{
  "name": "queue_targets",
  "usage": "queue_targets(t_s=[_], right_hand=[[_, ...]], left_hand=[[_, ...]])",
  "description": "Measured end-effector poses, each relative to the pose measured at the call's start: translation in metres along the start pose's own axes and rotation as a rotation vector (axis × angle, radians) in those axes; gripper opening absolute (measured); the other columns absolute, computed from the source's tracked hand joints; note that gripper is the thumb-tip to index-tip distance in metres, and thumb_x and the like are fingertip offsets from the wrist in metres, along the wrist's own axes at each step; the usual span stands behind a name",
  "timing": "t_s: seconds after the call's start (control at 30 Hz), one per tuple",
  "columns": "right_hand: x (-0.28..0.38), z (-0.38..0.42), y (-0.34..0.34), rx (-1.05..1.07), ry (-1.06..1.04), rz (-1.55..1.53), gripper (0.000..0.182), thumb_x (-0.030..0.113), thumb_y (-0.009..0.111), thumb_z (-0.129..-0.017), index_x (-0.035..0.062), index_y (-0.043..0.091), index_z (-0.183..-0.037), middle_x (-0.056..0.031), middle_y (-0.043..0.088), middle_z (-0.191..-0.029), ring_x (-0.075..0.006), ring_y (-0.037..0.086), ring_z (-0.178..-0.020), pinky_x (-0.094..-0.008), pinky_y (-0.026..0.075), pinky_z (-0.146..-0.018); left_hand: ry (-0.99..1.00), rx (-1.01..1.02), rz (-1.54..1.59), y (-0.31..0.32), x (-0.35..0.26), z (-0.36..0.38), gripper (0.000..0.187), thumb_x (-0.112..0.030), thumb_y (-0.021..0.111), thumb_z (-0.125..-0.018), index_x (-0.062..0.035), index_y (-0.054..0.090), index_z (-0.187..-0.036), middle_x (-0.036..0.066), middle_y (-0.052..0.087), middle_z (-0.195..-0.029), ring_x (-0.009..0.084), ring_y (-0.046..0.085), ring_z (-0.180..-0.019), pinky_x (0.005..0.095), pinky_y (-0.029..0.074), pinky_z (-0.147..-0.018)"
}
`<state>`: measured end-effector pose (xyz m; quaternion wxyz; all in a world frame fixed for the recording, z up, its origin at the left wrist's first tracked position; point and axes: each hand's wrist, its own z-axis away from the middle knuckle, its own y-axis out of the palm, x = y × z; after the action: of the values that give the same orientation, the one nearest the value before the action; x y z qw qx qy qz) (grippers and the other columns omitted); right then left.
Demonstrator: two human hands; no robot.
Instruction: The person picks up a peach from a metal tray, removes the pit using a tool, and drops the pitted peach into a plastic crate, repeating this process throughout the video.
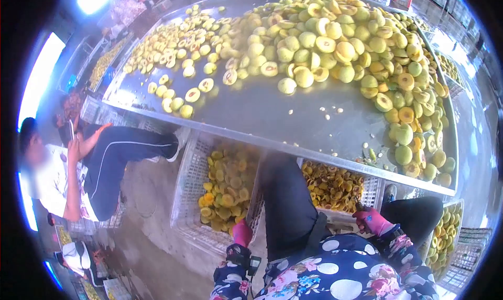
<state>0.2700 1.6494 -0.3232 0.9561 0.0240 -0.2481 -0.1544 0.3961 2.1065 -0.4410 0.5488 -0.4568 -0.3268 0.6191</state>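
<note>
My left hand (242, 233), in a pink glove, is at the near right side of a white plastic crate (181, 208), close to the yellow-green fruit halves (228, 187) in it. Its fingers are mostly hidden from above. Over my right thigh, my right hand (371, 221), in a pink-red glove, is closed round a small dark thing that I cannot make out. Just beyond it stands a second crate (373, 191) with browner cut fruit pieces (335, 187).
A large metal table (236, 108) spans the front, heaped with halved, peach-like fruit (325, 45); small pale pits (326, 111) lie near its close edge. At left, a seated person (78, 174) holds a phone (72, 129). More crates (469, 258) stand at right.
</note>
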Motion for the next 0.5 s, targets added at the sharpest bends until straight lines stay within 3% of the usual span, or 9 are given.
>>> queue_targets(t_s=[0.07,0.13,0.23,0.3,0.37,0.43,0.47,0.5], right_hand=[[0.004,0.005,0.002,0.004,-0.031,0.044,0.023,0.019,0.060,-0.081,0.0007,0.052,-0.093,-0.0056,0.051,-0.063,-0.0169,0.051,-0.044,-0.0306,0.045,-0.041],[0.004,0.007,0.002,0.022,-0.041,0.019,0.024,0.019,0.060,-0.081,0.0004,0.050,-0.094,-0.0055,0.051,-0.063,-0.0165,0.051,-0.045,-0.0304,0.045,-0.041],[0.010,0.008,0.008,0.009,-0.027,0.063,0.024,0.020,0.059,-0.082,-0.0006,0.053,-0.094,-0.0061,0.052,-0.065,-0.0149,0.052,-0.048,-0.0302,0.048,-0.043],[0.004,0.001,0.002,0.042,-0.012,0.011,0.024,0.019,0.060,-0.082,-0.0004,0.052,-0.093,-0.0058,0.052,-0.064,-0.0137,0.052,-0.048,-0.0305,0.049,-0.043],[0.002,-0.002,-0.001,0.070,-0.013,0.024,0.023,0.019,0.060,-0.082,0.0001,0.052,-0.093,-0.0056,0.052,-0.064,-0.0134,0.052,-0.048,-0.0307,0.049,-0.043],[-0.001,-0.007,-0.003,0.056,-0.012,0.034,0.023,0.021,0.059,-0.083,0.0010,0.052,-0.091,-0.0051,0.053,-0.064,-0.0129,0.052,-0.048,-0.0305,0.049,-0.043],[-0.003,-0.007,-0.004,0.059,-0.010,0.028,0.023,0.022,0.059,-0.083,0.0013,0.052,-0.090,-0.0048,0.053,-0.065,-0.0127,0.052,-0.047,-0.0303,0.049,-0.043],[-0.002,-0.007,-0.004,0.064,-0.010,0.021,0.024,0.024,0.059,-0.083,0.0015,0.052,-0.089,-0.0046,0.053,-0.065,-0.0126,0.052,-0.047,-0.0301,0.049,-0.043]], left_hand=[[-0.037,0.060,-0.051,0.002,-0.007,0.014,0.016,-0.009,0.056,-0.071,-0.0037,0.057,-0.085,0.020,0.062,-0.073,0.0392,0.061,-0.072,0.0450,0.049,-0.065],[0.073,-0.041,-0.005,0.018,-0.002,0.038,0.017,-0.010,0.056,-0.071,-0.0030,0.056,-0.087,0.020,0.062,-0.075,0.0391,0.060,-0.073,0.0448,0.049,-0.067],[-0.097,0.012,0.059,0.023,-0.012,0.046,0.023,-0.014,0.062,-0.071,-0.0029,0.056,-0.090,0.020,0.061,-0.075,0.0368,0.061,-0.074,0.0440,0.050,-0.066],[0.106,0.199,0.238,0.059,0.047,0.026,0.027,-0.021,0.062,-0.073,-0.0039,0.058,-0.093,0.020,0.062,-0.080,0.0389,0.060,-0.078,0.0468,0.048,-0.070],[0.091,0.078,0.476,0.043,0.074,0.004,0.036,-0.029,0.067,-0.073,-0.0039,0.061,-0.098,0.021,0.063,-0.088,0.0368,0.061,-0.086,0.0454,0.048,-0.074],[0.008,0.059,0.061,-0.135,-0.048,-0.006,0.032,-0.029,0.066,-0.075,-0.0038,0.063,-0.095,0.022,0.062,-0.093,0.0337,0.061,-0.089,0.0421,0.048,-0.077],[0.032,-0.096,0.332,-0.176,-0.076,-0.020,0.030,-0.029,0.065,-0.078,-0.0015,0.063,-0.091,0.019,0.064,-0.092,0.0324,0.062,-0.087,0.0394,0.048,-0.076],[0.306,-0.296,0.412,-0.209,-0.101,-0.037,0.029,-0.027,0.065,-0.081,-0.0001,0.063,-0.092,0.011,0.066,-0.083,0.0256,0.064,-0.073,0.0350,0.049,-0.067]])
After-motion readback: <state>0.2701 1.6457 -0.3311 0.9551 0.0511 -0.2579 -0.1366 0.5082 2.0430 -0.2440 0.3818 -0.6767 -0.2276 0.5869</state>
